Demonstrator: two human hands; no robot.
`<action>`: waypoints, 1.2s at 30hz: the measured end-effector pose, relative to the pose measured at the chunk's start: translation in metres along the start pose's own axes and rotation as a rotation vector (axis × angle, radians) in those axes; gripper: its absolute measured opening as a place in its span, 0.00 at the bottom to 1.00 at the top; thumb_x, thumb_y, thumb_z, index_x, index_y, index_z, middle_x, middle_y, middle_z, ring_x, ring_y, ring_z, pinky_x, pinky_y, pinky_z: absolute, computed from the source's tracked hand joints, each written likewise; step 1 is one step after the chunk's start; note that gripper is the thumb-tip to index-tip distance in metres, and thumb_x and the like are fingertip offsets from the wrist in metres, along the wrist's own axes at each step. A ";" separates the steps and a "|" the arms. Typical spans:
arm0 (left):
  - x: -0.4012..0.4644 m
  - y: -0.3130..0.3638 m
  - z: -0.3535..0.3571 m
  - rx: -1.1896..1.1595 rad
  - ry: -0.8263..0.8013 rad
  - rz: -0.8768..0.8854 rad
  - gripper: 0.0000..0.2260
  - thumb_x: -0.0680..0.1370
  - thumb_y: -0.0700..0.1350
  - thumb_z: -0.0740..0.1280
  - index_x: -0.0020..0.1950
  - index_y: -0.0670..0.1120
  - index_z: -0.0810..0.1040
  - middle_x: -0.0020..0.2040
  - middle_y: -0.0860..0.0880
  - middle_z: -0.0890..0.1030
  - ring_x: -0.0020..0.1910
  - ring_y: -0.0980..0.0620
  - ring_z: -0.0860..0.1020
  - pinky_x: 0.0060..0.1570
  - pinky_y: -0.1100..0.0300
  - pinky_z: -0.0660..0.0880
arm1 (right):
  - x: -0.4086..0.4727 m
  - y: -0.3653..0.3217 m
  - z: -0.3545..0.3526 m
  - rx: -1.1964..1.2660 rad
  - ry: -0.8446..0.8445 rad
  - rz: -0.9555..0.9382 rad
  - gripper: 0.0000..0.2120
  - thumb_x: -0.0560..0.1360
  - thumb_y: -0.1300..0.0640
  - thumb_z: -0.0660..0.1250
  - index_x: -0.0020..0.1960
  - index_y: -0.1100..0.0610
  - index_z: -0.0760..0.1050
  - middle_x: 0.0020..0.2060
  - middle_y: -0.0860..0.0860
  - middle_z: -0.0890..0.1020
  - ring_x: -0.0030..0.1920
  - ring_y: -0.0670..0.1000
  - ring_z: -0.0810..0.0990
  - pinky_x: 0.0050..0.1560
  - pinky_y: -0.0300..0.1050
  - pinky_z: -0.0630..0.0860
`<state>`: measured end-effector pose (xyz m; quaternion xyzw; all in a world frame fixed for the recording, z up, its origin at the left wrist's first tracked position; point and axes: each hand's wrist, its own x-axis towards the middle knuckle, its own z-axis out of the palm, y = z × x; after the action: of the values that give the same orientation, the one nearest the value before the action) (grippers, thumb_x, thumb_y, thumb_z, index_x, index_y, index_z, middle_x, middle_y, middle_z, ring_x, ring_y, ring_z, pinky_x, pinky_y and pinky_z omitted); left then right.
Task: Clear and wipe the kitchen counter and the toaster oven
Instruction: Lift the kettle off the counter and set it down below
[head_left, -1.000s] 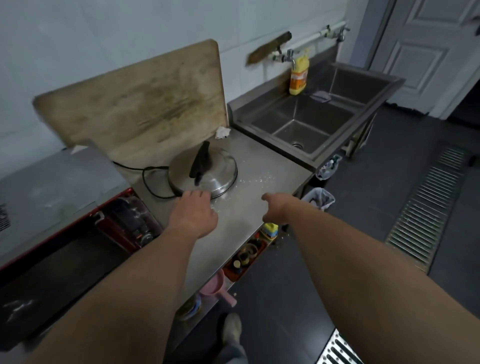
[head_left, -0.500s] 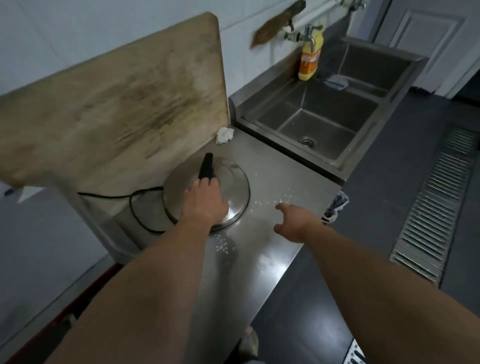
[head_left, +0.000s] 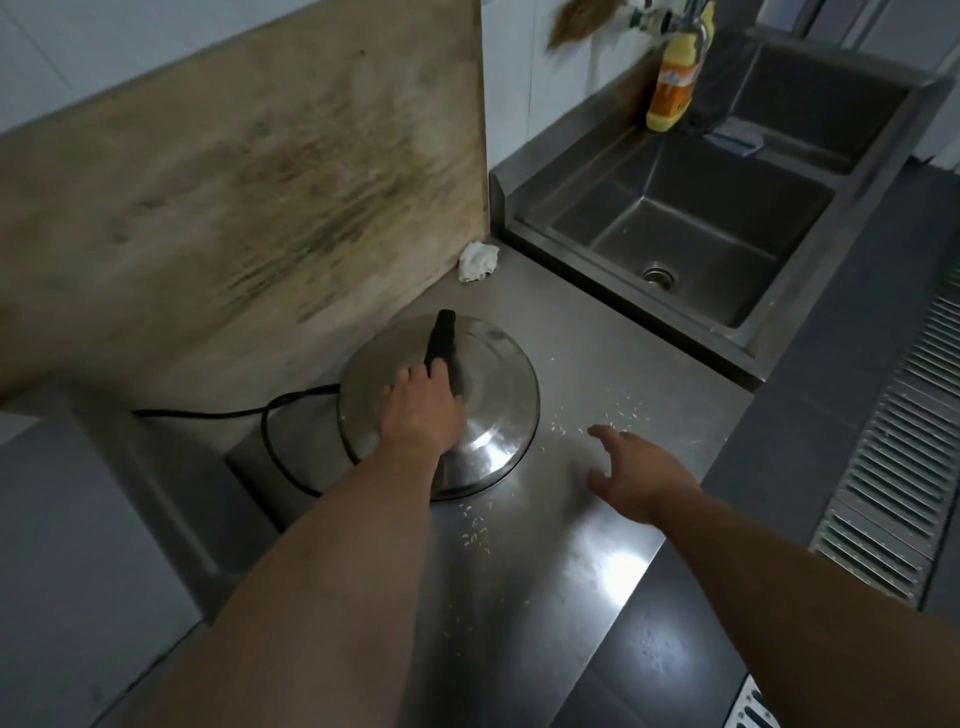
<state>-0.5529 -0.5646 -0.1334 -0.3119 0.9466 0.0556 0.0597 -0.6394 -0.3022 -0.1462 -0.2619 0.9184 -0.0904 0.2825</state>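
Stainless desk (head_left: 587, 566) fills the mid of the head view, w/ a bright glare patch near its front edge. Nearest us, approx 5 o'clock, our right hand (head_left: 636, 475) hovers just over the desk, grip spread, fingers relaxed and apart, holding nothing. White rice grains (head_left: 475, 538) lie scattered on the desk at 6 o'clock below the lid, and more sit beside the right fingertips at 3 o'clock.

At centre we see the round metal lid (head_left: 498, 405) sitting over smth we can't make out. Our left hand (head_left: 421, 410) is on it, grip curled round the near end of the black handle (head_left: 441, 340); the far end of the handle sticks out past the fingers toward 12 o'clock. Black cord (head_left: 270, 415) loops off at 9 o'clock, beside the lid.

Farther back, a big worn wooden cutting board (head_left: 249, 171) leans upright vs the tiled wall, 10 to 12 o'clock. Crumpled white cloth (head_left: 478, 262) lies on the desk just beside the board's lower right corner. At 2 o'clock, the steel sink (head_left: 670, 322) adjoins the desk; a yellow-orange bottle (head_left: 672, 88) stands on its back ledge at 1 o'clock.
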 end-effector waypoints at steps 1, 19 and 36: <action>0.005 -0.002 0.002 -0.007 0.002 0.002 0.20 0.81 0.54 0.60 0.70 0.48 0.65 0.66 0.43 0.74 0.66 0.43 0.69 0.61 0.47 0.69 | 0.003 -0.001 0.002 0.003 0.001 -0.004 0.33 0.76 0.44 0.64 0.78 0.45 0.57 0.72 0.53 0.71 0.67 0.57 0.73 0.64 0.49 0.72; 0.042 -0.004 0.012 -0.158 -0.065 -0.043 0.25 0.83 0.48 0.57 0.79 0.53 0.53 0.62 0.40 0.71 0.55 0.41 0.74 0.45 0.51 0.71 | 0.029 -0.005 -0.005 -0.011 0.031 -0.036 0.32 0.78 0.46 0.64 0.78 0.45 0.55 0.71 0.53 0.71 0.65 0.58 0.75 0.62 0.51 0.74; -0.065 0.036 -0.077 -0.113 -0.057 0.161 0.27 0.81 0.51 0.61 0.78 0.58 0.56 0.63 0.45 0.73 0.54 0.42 0.76 0.53 0.47 0.75 | -0.035 0.022 -0.086 -0.090 0.190 -0.121 0.32 0.78 0.44 0.63 0.77 0.47 0.56 0.66 0.56 0.75 0.61 0.60 0.77 0.57 0.51 0.74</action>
<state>-0.5282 -0.5092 -0.0451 -0.2360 0.9618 0.1225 0.0642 -0.6734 -0.2634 -0.0657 -0.3197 0.9266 -0.0906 0.1760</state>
